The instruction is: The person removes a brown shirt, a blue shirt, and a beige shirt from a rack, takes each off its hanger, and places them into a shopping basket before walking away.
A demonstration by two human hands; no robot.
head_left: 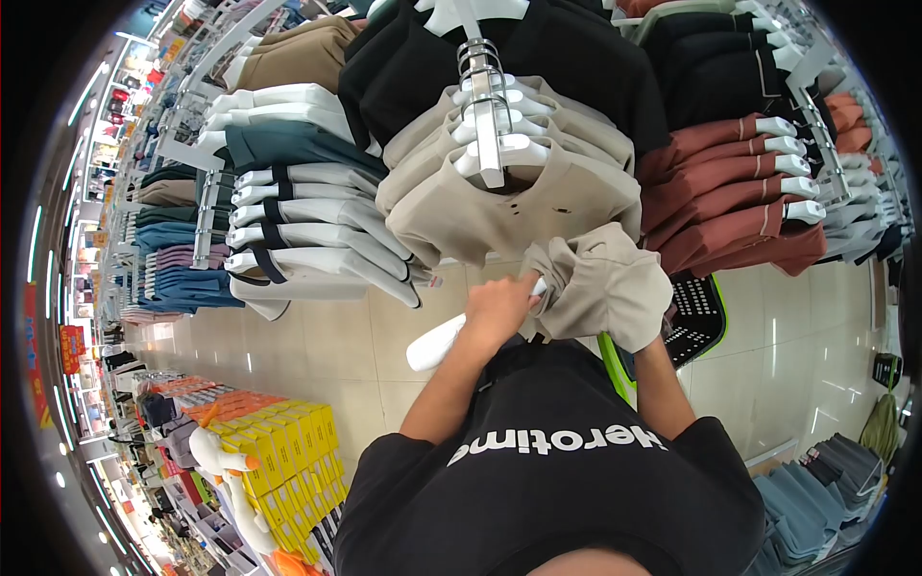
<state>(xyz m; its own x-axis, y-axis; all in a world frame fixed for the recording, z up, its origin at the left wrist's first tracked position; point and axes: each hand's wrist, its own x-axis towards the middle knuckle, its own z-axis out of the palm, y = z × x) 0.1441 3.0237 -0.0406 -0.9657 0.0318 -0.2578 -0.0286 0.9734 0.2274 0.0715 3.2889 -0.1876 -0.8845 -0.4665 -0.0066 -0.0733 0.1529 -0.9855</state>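
My left hand (501,305) is closed on a white hanger (438,343), whose broad end sticks out to the lower left, and its fingers touch the edge of a bunched beige garment (610,283). The garment covers my right hand, so its fingers are hidden; only the forearm shows below the cloth. Just beyond, beige tops (519,211) hang on white hangers from a metal rail arm (488,144).
White tops (317,264) hang at left, rust-red ones (730,216) at right, black ones (586,58) behind. A black basket with a green rim (709,312) stands right of my body. Yellow boxes (288,442) and a white goose figure (216,456) are at lower left.
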